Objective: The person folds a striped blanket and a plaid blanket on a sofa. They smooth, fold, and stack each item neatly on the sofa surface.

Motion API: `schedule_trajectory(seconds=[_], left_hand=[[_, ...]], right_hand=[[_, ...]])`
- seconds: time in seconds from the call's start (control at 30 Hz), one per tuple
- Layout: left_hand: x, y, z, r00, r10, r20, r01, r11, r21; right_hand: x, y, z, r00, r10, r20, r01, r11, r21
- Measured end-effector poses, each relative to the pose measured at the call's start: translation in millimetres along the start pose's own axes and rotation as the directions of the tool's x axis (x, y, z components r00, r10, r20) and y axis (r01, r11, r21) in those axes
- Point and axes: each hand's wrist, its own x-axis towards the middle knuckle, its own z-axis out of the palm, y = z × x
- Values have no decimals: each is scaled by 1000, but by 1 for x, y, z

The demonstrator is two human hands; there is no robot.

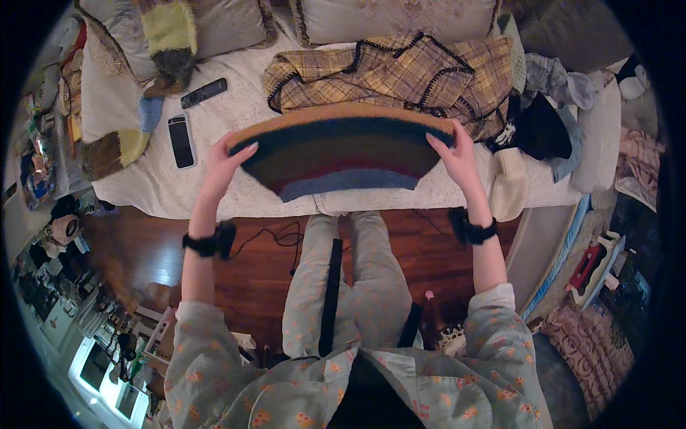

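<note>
A striped piece of soft fabric (343, 147), perhaps knitted, is stretched between my hands above the front of a couch. Its bands run from orange at the far edge through dark teal, brown and dark red to blue-grey at the near edge. My left hand (228, 158) grips its left end, thumb on top. At the opposite end my right hand (454, 155) pinches the far corner the same way. The fingers beneath are partly hidden. Beyond the fabric, a yellow-brown plaid blanket (396, 75) with dark stitched edging lies crumpled on the couch's white cover (230, 115).
A smartphone (182, 140) and a remote control (204, 93) lie left of the fabric. To the right are a black garment (544, 128) and a cream knit item (509, 185). A thin cable (278, 236) crosses the wooden floor (241, 284). A clothes iron (592, 268) stands far right.
</note>
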Motion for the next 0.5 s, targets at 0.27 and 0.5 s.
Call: schedule_trajectory(seconds=[0.27, 0.5], left_hand=[[-97, 54, -124, 981, 98, -166, -84, 993, 87], [-99, 47, -184, 959, 273, -82, -241, 931, 275]], right_hand=[[-40, -118, 22, 973, -127, 192, 117, 991, 60], [-16, -144, 61, 917, -278, 285, 307, 950, -59]])
